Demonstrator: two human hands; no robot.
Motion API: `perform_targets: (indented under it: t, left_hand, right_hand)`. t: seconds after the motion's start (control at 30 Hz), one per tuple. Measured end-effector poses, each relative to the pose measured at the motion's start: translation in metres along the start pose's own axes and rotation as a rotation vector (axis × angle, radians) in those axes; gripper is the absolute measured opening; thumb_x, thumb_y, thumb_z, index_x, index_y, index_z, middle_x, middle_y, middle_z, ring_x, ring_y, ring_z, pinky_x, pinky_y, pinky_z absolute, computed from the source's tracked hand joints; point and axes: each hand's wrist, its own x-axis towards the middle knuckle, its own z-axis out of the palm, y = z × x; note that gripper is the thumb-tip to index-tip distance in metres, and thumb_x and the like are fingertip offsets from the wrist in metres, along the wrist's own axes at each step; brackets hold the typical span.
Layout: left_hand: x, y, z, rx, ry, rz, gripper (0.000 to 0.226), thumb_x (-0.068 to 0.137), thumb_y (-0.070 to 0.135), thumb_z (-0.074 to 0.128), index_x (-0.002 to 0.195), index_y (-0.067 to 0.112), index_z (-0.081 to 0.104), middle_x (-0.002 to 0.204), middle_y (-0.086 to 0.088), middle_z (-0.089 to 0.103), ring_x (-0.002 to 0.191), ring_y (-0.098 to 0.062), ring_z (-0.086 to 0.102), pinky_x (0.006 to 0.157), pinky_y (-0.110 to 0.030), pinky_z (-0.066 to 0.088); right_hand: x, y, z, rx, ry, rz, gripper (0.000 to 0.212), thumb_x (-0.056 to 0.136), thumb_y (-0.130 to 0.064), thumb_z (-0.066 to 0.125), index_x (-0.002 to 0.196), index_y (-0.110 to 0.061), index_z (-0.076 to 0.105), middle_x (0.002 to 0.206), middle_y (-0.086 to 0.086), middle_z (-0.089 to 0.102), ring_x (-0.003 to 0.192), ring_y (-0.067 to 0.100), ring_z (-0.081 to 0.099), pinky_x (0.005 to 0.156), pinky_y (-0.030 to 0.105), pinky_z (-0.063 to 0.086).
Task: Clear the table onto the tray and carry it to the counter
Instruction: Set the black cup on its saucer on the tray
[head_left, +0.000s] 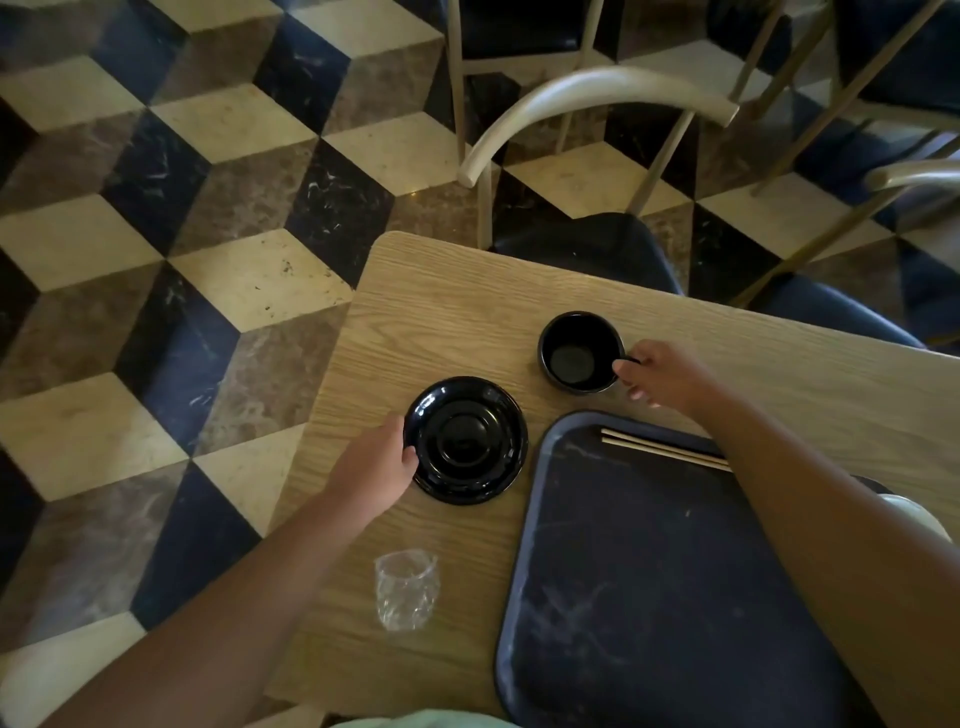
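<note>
Hands (371, 467) gripping plate (466, 439), cup (581, 352).

Black plate (466, 439), black cup (580, 352), dark blue tray (649, 597), wood-grain table (457, 322).

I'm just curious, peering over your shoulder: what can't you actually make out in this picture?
- Tray: near end cut off by the bottom edge, right side hidden by the right forearm.
- Chopsticks: far ends hidden under that forearm.
- Pale object: mostly hidden behind it; unidentifiable.
- Cup: contents too dark to tell.
</note>
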Motion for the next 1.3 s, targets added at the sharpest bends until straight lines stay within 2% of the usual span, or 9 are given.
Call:
perform_targets:
  t: [0.1,0.3,0.47,0.57,0.67,0.8,1.03,1.13,1.3]
  left_hand:
    - [0.0,0.004,0.004,-0.068,0.027,-0.035,0.018,0.096,0.021,0.052,0.11,0.01,0.05,0.077,-0.003,0.061,0.073,-0.026,0.064,0.063,-0.037,0.049]
    - [0.004,0.006,0.002,-0.35,-0.073,-0.154,0.01,0.097,0.011,0.053,0.107,0.013,0.051,0.087,-0.007,0.067,0.058,-0.019,0.074,0.056,-0.035,0.062]
    - [0.001,0.009,-0.003,-0.471,-0.09,-0.197,0.021,0.096,0.005,0.052,0.117,0.011,0.052,0.097,-0.009,0.066,0.057,-0.018,0.074,0.051,-0.026,0.059]
    - [-0.003,0.012,-0.004,-0.498,-0.071,-0.189,0.024,0.096,0.006,0.051,0.119,0.011,0.051,0.097,-0.011,0.066,0.054,-0.016,0.073,0.042,-0.018,0.05]
    - [-0.007,0.015,-0.005,-0.546,-0.069,-0.195,0.017,0.094,0.0,0.049,0.109,0.007,0.053,0.092,-0.017,0.07,0.057,-0.02,0.075,0.051,-0.03,0.06]
    - [-0.024,0.024,-0.002,-0.573,-0.026,-0.211,0.012,0.092,-0.003,0.048,0.098,0.006,0.053,0.087,-0.017,0.071,0.056,-0.024,0.075,0.058,-0.04,0.063]
    - [-0.067,0.062,0.027,-0.771,0.02,-0.256,0.017,0.093,-0.003,0.056,0.107,0.006,0.053,0.099,-0.021,0.067,0.062,-0.028,0.076,0.057,-0.039,0.063]
    - [-0.084,0.087,0.046,-0.848,0.02,-0.283,0.014,0.094,-0.002,0.057,0.1,0.009,0.052,0.1,-0.018,0.066,0.064,-0.027,0.075,0.053,-0.032,0.06]
    - [-0.098,0.117,0.083,-0.978,-0.014,-0.313,0.013,0.094,-0.005,0.055,0.096,0.006,0.048,0.104,-0.025,0.065,0.068,-0.036,0.075,0.049,-0.033,0.058]
  right_hand:
    - [0.002,-0.002,-0.001,-0.004,-0.003,0.007,0.022,0.097,-0.033,0.057,0.082,-0.018,0.063,0.079,0.01,0.073,0.085,0.03,0.07,0.087,0.051,0.057]
    - [-0.002,-0.008,0.004,0.085,0.021,0.081,0.021,0.094,-0.027,0.058,0.084,-0.011,0.068,0.076,0.009,0.074,0.084,0.031,0.071,0.089,0.051,0.057]
    - [-0.013,-0.009,0.012,0.174,0.072,0.146,0.027,0.089,-0.029,0.058,0.084,-0.006,0.071,0.08,0.012,0.075,0.086,0.033,0.071,0.09,0.052,0.057]
    - [-0.023,-0.011,0.012,0.184,0.079,0.157,0.026,0.089,-0.029,0.058,0.083,-0.007,0.071,0.08,0.012,0.075,0.086,0.032,0.071,0.089,0.051,0.058]
    - [-0.033,-0.004,0.01,0.201,0.098,0.159,0.027,0.088,-0.031,0.058,0.083,-0.008,0.072,0.082,0.012,0.076,0.087,0.032,0.071,0.089,0.051,0.058]
    - [-0.053,0.014,0.005,0.281,0.134,0.169,0.026,0.087,-0.032,0.059,0.08,-0.011,0.073,0.079,0.008,0.076,0.087,0.031,0.073,0.088,0.051,0.058]
    - [-0.102,0.057,-0.004,0.431,0.211,0.196,0.025,0.087,-0.032,0.062,0.074,-0.013,0.072,0.069,0.006,0.075,0.084,0.034,0.074,0.086,0.053,0.059]
    - [-0.121,0.078,-0.006,0.477,0.234,0.221,0.028,0.084,-0.034,0.063,0.07,-0.011,0.071,0.064,0.004,0.074,0.081,0.036,0.074,0.084,0.056,0.059]
    - [-0.149,0.108,-0.002,0.551,0.252,0.241,0.027,0.077,-0.042,0.061,0.065,-0.021,0.073,0.063,0.002,0.074,0.077,0.033,0.074,0.084,0.056,0.059]
